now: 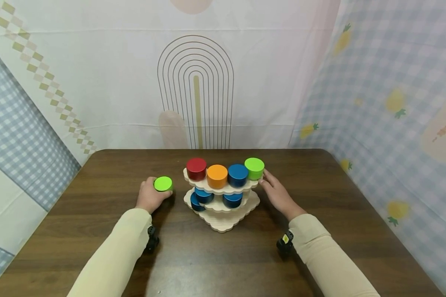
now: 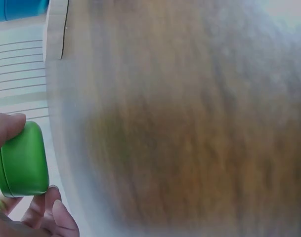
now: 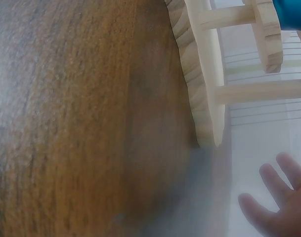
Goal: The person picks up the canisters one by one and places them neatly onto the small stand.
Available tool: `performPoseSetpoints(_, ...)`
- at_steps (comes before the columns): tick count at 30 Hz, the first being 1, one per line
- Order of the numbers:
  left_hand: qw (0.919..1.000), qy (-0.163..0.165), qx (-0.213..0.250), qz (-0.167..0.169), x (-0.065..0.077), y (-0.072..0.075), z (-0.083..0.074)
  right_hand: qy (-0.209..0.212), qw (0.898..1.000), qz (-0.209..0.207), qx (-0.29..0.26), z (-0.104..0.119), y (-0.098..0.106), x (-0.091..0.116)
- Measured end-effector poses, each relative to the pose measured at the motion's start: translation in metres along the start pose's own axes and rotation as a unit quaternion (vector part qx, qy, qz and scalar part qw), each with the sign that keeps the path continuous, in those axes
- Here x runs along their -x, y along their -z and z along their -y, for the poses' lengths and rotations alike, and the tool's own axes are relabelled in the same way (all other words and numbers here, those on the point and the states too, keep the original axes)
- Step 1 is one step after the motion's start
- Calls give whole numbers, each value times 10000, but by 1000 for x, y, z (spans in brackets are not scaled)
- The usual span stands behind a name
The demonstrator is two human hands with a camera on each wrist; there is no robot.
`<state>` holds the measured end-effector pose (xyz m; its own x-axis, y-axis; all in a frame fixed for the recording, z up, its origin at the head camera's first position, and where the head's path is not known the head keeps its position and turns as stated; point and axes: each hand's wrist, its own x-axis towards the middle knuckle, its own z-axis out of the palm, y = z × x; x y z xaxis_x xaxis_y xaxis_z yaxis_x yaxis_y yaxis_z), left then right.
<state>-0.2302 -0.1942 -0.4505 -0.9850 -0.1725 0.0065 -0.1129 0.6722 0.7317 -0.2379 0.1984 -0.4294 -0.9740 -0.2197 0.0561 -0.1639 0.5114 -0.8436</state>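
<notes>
Left grip (image 1: 151, 195) curled round a green disc (image 1: 163, 184), held just over the tabletop (image 1: 107, 181). Right grip (image 1: 278, 192) with fingers straight and relaxed, fingertips at the right end of the wooden tiered stand (image 1: 223, 206), beside its green cylinder (image 1: 254, 168); blue, orange and red cylinders further left of it.

The wooden stand (image 3: 204, 94) runs down from the top edge, its tiers joined by pegs, resting on the table (image 3: 81, 123). A blue piece (image 3: 293, 14) sits at its top right. Below the stand, blurred fingers (image 3: 276, 187) spread.
</notes>
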Motion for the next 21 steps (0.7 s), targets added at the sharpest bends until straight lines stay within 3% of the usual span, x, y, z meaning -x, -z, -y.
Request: performPoseSetpoints(21,9997,-261,18,-12,20,11,-5,75,9999,15,-70,-1,0,0)
